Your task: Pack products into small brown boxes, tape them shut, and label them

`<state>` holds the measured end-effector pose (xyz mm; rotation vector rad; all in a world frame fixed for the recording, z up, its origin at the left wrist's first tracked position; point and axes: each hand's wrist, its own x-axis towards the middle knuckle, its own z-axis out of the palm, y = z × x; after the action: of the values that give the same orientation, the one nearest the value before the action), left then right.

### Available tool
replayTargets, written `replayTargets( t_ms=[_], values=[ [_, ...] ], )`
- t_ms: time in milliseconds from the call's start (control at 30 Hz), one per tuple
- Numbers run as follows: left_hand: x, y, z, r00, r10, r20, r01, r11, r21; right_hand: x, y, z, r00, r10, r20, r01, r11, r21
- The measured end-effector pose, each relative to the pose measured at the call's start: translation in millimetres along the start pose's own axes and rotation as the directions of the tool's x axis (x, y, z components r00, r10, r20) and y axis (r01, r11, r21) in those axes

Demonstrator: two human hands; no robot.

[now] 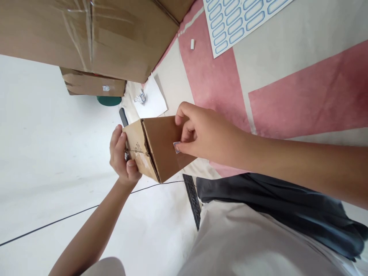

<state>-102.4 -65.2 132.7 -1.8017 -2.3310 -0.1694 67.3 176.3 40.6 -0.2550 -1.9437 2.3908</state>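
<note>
A small brown cardboard box [165,147] is held up in the middle of the head view. My left hand [122,157] is closed around its taped end, fingers on one edge and thumb on the other. Some shiny bit shows between that thumb and fingers, too small to make out. Against a side face of the box, my right hand [191,130] pinches a small blue-edged sticker label [176,147] between thumb and finger. The thumb covers part of the label, and I cannot tell how much of it is stuck down.
A large taped cardboard box [120,34] stands at upper left, with another box [94,83] beyond it. A label sheet [235,19] and a small white cylinder [192,44] lie on the pink-and-white cloth [212,80]. Crumpled paper [140,97] rests on a white sheet [153,99].
</note>
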Motion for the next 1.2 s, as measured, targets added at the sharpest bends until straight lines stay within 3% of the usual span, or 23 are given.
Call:
replayTargets(
  t_ms=[133,233,400,667,767,933,1200],
  values=[
    [-1,0,-0.1,1.000,-0.025,0.009,0.025,1.000,-0.006,4,4,-8,0.998,-0.045,-0.033,0.035,0.966,-0.254],
    [0,2,-0.3,0.999,-0.034,0.007,0.034,0.999,-0.009,5,1,-13,0.995,-0.099,0.020,0.100,0.929,-0.357],
    [2,4,-0.5,0.998,-0.062,-0.009,0.061,0.995,-0.081,5,-6,-21,0.986,-0.126,0.112,0.158,0.917,-0.366],
    [11,10,2.5,0.980,-0.196,-0.019,0.194,0.979,-0.067,24,-2,-34,0.996,-0.090,0.004,0.086,0.942,-0.326],
    [12,11,3.2,0.985,-0.170,-0.027,0.168,0.984,-0.052,28,-1,-36,0.995,-0.103,0.015,0.102,0.936,-0.336],
    [13,7,1.4,0.991,-0.134,0.021,0.133,0.991,0.030,33,0,-40,0.973,-0.230,0.012,0.213,0.880,-0.424],
    [16,-8,0.8,0.998,0.014,0.053,-0.016,0.999,0.032,33,-3,-44,0.968,-0.225,0.107,0.249,0.861,-0.443]
  ],
)
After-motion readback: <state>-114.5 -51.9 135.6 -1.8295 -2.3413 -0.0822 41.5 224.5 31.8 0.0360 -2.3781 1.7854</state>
